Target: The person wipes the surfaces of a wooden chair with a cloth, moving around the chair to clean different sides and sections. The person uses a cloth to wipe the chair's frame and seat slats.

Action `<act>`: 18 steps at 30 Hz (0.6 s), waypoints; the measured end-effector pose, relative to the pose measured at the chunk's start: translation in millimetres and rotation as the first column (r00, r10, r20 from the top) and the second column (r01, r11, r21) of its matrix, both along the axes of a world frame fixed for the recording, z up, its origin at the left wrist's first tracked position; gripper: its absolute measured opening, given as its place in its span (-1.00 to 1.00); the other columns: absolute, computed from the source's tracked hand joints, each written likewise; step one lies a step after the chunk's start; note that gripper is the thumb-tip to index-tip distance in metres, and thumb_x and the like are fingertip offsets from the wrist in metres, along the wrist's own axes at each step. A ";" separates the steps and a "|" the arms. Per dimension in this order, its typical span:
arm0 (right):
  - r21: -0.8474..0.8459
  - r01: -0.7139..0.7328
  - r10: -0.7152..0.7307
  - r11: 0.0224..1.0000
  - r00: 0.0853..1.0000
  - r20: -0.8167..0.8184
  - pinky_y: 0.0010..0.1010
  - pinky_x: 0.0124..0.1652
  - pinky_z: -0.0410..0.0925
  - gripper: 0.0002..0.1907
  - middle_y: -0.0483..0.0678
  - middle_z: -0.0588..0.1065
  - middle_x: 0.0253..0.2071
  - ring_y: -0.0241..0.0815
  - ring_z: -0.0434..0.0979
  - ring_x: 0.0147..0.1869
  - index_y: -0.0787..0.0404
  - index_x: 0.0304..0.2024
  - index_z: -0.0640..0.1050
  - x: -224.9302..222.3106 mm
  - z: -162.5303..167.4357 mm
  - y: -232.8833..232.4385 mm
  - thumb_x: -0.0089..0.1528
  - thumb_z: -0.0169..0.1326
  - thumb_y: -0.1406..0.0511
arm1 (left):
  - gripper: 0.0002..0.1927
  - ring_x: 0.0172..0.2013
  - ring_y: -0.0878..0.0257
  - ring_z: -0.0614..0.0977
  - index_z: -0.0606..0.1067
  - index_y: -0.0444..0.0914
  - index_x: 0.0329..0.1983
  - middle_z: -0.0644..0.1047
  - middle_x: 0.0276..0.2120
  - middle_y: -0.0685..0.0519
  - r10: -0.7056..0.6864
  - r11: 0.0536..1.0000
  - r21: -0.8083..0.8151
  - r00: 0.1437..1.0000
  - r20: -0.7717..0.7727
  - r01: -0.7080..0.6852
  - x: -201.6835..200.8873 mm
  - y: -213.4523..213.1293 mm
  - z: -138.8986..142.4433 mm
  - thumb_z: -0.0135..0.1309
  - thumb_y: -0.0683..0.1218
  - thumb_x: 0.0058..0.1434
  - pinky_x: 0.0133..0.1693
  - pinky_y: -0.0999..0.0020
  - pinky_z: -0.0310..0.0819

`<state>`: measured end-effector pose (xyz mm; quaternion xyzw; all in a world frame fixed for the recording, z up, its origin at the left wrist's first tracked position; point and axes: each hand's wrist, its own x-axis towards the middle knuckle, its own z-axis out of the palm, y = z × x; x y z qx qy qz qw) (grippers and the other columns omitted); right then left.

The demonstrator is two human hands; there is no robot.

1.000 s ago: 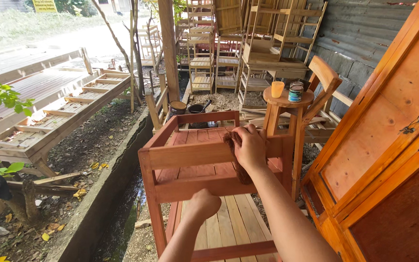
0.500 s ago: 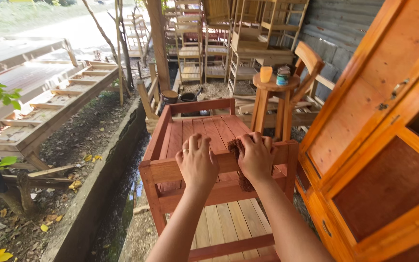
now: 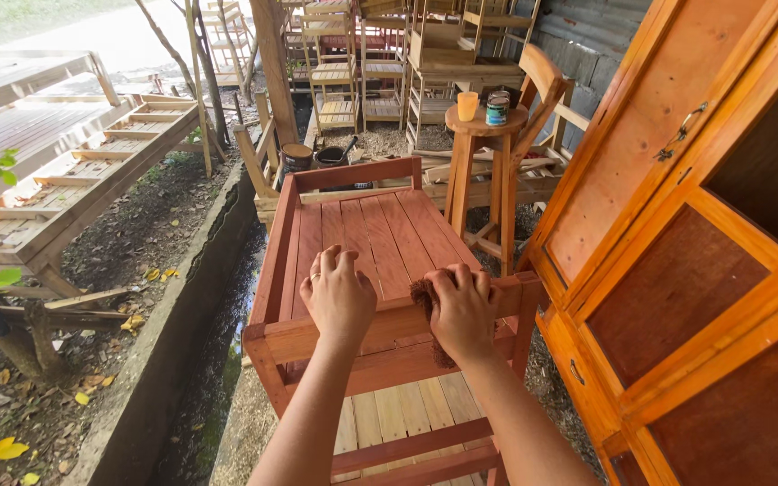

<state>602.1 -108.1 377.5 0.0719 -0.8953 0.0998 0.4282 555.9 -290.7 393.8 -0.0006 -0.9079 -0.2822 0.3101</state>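
A tall orange-brown wooden cabinet (image 3: 722, 243) fills the right side, just beside a red-stained slatted wooden frame (image 3: 380, 234) that stands in the middle. The frame's near top rail (image 3: 389, 326) runs across under both hands. The left hand (image 3: 339, 295) lies flat and open on that rail, fingers spread toward the slats. The right hand (image 3: 461, 310) is closed around a dark brown rag (image 3: 427, 301), pressing it against the rail's right end. Behind, a round stool (image 3: 483, 153) carries an orange cup (image 3: 467, 105) and a small tin (image 3: 497, 110).
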 end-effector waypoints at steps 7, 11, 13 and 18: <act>0.055 -0.063 0.059 0.997 0.996 0.073 -0.01 -0.01 0.22 -0.61 -0.11 0.42 -0.01 0.02 0.36 0.13 -0.05 -0.07 0.54 65.6 -21.9 10.6 0.05 0.19 0.39 | -0.67 0.34 0.09 0.32 0.53 -0.10 0.03 0.40 0.24 0.06 0.026 0.999 0.037 0.999 0.034 -0.027 46.1 26.5 -9.6 0.08 -0.09 0.16 0.22 -0.16 0.11; 0.035 -0.093 0.090 0.995 0.994 0.066 0.01 0.00 0.22 -0.63 -0.12 0.43 -0.04 0.03 0.37 0.10 -0.05 -0.07 0.54 103.7 -36.7 19.1 0.06 0.19 0.36 | -0.65 0.33 0.07 0.32 0.53 -0.10 0.02 0.41 0.22 0.06 0.035 0.999 0.022 0.999 -0.015 -0.034 75.7 49.1 -23.2 0.08 -0.09 0.13 0.20 -0.18 0.11; 0.029 -0.118 0.115 0.993 0.990 0.078 0.04 -0.01 0.21 -0.59 -0.12 0.43 -0.04 0.06 0.37 0.10 -0.03 -0.08 0.54 120.5 -46.3 26.3 0.00 0.18 0.36 | -0.65 0.32 0.09 0.34 0.53 -0.09 0.04 0.41 0.23 0.06 0.041 0.999 0.035 0.999 0.018 -0.042 89.9 51.9 -31.0 0.06 -0.09 0.16 0.22 -0.16 0.12; -0.006 -0.056 0.056 0.998 0.995 0.080 0.09 0.04 0.21 -0.74 -0.14 0.45 -0.03 0.02 0.40 0.13 -0.07 -0.07 0.54 133.0 -57.3 26.3 0.19 0.17 0.32 | -0.66 0.32 0.09 0.36 0.55 -0.08 0.03 0.42 0.23 0.06 0.073 0.997 -0.011 0.996 0.047 -0.073 140.4 33.0 -55.2 0.06 -0.09 0.17 0.22 -0.13 0.14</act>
